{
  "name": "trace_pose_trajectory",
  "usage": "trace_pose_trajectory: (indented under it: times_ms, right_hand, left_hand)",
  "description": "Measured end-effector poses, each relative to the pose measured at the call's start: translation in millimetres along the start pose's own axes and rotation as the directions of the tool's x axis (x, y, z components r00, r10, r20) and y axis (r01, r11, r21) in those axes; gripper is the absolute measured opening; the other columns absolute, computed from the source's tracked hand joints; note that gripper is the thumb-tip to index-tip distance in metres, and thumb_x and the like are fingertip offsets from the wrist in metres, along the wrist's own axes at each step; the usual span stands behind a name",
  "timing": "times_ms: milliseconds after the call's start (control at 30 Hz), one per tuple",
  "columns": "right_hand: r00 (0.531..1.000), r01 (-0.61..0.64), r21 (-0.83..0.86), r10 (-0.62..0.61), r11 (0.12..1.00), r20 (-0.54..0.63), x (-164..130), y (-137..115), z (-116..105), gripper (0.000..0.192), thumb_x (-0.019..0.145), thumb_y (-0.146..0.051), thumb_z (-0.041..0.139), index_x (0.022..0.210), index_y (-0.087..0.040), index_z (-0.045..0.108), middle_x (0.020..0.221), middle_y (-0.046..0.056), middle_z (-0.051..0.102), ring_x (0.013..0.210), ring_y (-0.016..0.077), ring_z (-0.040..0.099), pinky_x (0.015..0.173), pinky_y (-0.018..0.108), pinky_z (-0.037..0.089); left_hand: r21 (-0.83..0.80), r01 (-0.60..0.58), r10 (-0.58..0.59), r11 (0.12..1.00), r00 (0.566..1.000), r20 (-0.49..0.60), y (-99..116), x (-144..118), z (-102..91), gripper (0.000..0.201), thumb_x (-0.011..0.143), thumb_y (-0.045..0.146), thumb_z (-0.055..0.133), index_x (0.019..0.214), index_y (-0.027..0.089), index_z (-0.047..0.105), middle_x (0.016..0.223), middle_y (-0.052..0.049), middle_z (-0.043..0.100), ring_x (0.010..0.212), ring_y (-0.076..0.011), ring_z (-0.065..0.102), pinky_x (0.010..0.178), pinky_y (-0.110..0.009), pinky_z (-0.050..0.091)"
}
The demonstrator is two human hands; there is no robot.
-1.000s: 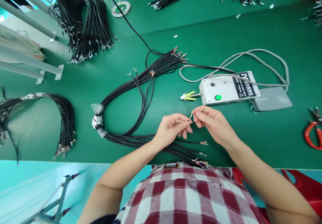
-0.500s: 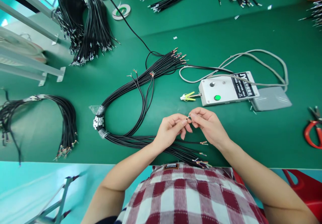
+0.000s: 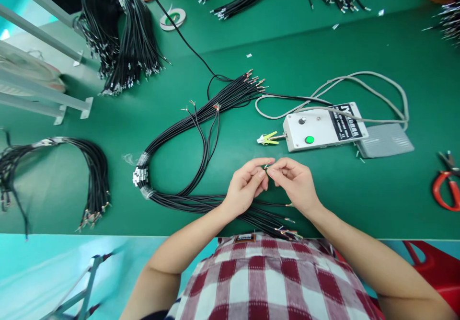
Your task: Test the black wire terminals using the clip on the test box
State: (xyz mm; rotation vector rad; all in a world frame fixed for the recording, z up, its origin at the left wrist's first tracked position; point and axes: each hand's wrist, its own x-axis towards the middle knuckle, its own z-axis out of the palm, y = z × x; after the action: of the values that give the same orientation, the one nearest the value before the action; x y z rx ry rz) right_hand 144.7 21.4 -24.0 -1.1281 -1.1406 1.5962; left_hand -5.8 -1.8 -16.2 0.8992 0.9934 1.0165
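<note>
Green matting covers our surface, and we read it from the left. A loop of black wires lies by the left edge, its bared ends fanned toward us, and a thick hank of black wires is heaped at the far left corner. Nearer the middle lies the taped cable bundle, bent in a loop so that both sets of ends stay within reach. Our left hand pinches one cable from that bundle just behind its stripped tip, steadying it. Our right hand meets it fingertip to fingertip, nipping the bare strands at the tip. Both hands are raised just above the surface, directly in front of the white control box, whose yellow-green clip points toward them. Its grey foot pedal sits just to the right, and red-handled cutters lie at the right edge.
</note>
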Motion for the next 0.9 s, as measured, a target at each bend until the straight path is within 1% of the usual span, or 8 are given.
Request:
trace_pose_trajectory:
  times_ms: [133,300,533,600,667,767,833,900]
  right_hand:
    - [0.999,-0.042,-0.015,0.042,0.999,0.002,0.1,0.9,-3.3,0.023,0.078,-0.038,0.074,0.070,-0.020,0.061,0.056,-0.004,0.057,0.048,0.0093,0.049,0.048,0.024,0.040]
    - [0.999,0.048,-0.164,-0.046,0.985,0.017,-3.1,1.5,-5.6,0.017,0.081,-0.029,0.069,0.070,-0.019,0.061,0.057,-0.004,0.055,0.051,0.0097,0.048,0.050,0.024,0.038]
    - [0.953,0.300,-0.437,-0.281,0.848,0.111,-4.3,-2.7,-22.1,0.013,0.087,-0.020,0.063,0.075,-0.021,0.063,0.070,-0.002,0.061,0.063,0.0117,0.054,0.060,0.026,0.043]
    - [0.938,0.346,-0.517,-0.296,0.783,0.180,-3.1,-6.5,-30.0,0.010,0.091,-0.021,0.061,0.081,-0.021,0.065,0.075,-0.001,0.064,0.067,0.0126,0.058,0.064,0.027,0.045]
    - [0.919,0.392,-0.650,-0.312,0.651,0.242,-2.0,-11.7,-35.7,0.006,0.092,-0.024,0.063,0.094,-0.021,0.066,0.084,0.000,0.068,0.073,0.0139,0.062,0.071,0.029,0.045]
    - [0.858,0.465,-0.837,-0.380,0.289,0.346,-0.4,-20.4,-35.2,0.025,0.091,-0.033,0.067,0.110,-0.018,0.065,0.099,0.005,0.073,0.085,0.0191,0.066,0.078,0.034,0.042]
    - [0.797,0.520,-0.853,-0.390,0.053,0.461,2.4,-25.3,-30.8,0.019,0.094,-0.032,0.062,0.102,-0.017,0.068,0.096,0.006,0.074,0.085,0.0202,0.065,0.077,0.036,0.038]
    - [0.741,0.572,-0.816,-0.370,-0.090,0.560,8.3,-29.4,-27.6,0.020,0.098,-0.027,0.055,0.089,-0.018,0.069,0.083,0.003,0.073,0.078,0.0183,0.062,0.074,0.035,0.034]
  left_hand:
    - [-0.070,0.048,-0.048,0.996,0.999,0.008,-0.6,0.7,1.0,0.027,0.086,0.036,0.070,0.108,0.020,0.065,0.077,0.002,0.056,0.044,-0.0018,0.034,0.040,-0.020,0.021]
    - [-0.070,0.018,-0.031,0.997,0.980,-0.199,-2.7,4.0,8.7,0.024,0.081,0.037,0.075,0.086,0.017,0.061,0.068,0.004,0.051,0.044,-0.0018,0.034,0.041,-0.019,0.021]
    - [0.390,-0.099,0.180,0.916,0.967,-0.178,-4.6,1.2,4.2,0.018,0.090,0.034,0.064,0.086,0.017,0.066,0.075,-0.001,0.059,0.057,-0.0078,0.050,0.052,-0.021,0.040]
    - [0.393,-0.085,0.160,0.916,0.974,-0.162,-5.4,1.8,1.5,0.018,0.091,0.034,0.062,0.087,0.017,0.066,0.074,-0.001,0.060,0.059,-0.0082,0.050,0.054,-0.020,0.040]
    - [0.302,-0.031,0.086,0.953,0.981,-0.172,-5.1,4.4,0.0,0.021,0.090,0.037,0.063,0.085,0.017,0.063,0.069,0.000,0.058,0.056,-0.0079,0.048,0.051,-0.019,0.038]
    - [0.216,0.030,0.008,0.976,0.985,-0.172,-3.3,9.5,-0.7,0.023,0.088,0.039,0.065,0.084,0.016,0.062,0.067,0.001,0.057,0.056,-0.0079,0.048,0.050,-0.018,0.037]
    - [0.247,0.021,0.016,0.969,0.989,-0.147,-2.5,12.3,-1.9,0.022,0.089,0.037,0.064,0.083,0.017,0.061,0.067,0.001,0.056,0.057,-0.0083,0.049,0.051,-0.019,0.038]
    - [0.353,-0.035,0.084,0.935,0.988,-0.126,-2.5,15.2,-4.9,0.019,0.090,0.033,0.061,0.082,0.017,0.061,0.069,0.000,0.056,0.060,-0.0090,0.050,0.054,-0.019,0.039]
